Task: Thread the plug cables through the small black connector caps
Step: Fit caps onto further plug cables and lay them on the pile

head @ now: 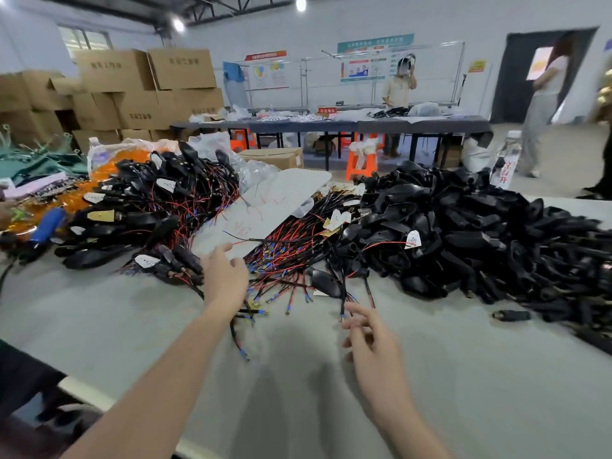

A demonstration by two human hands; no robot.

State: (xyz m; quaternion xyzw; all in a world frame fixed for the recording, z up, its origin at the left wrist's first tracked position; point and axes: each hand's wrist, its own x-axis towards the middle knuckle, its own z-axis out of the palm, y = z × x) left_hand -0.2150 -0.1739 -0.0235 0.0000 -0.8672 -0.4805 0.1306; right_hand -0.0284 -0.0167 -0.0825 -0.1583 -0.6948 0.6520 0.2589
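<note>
A tangle of red and black plug cables point(291, 250) with small blue ends lies in the middle of the grey table point(298, 376). To its right rises a big heap of black connector caps point(480, 240). My left hand point(225, 276) hovers over the near edge of the cable tangle, fingers relaxed and holding nothing. My right hand point(371, 336) hangs lower and to the right, fingers loosely spread, just below some dangling cable ends. One loose black cap point(511, 315) lies apart on the table at the right.
Another pile of black plugs with wires and white tags point(145, 213) sits at the left beside orange plastic bags point(109, 180). A white board point(265, 207) lies between the piles. A water bottle point(506, 160) stands at the back right. Cardboard boxes and other people stand beyond.
</note>
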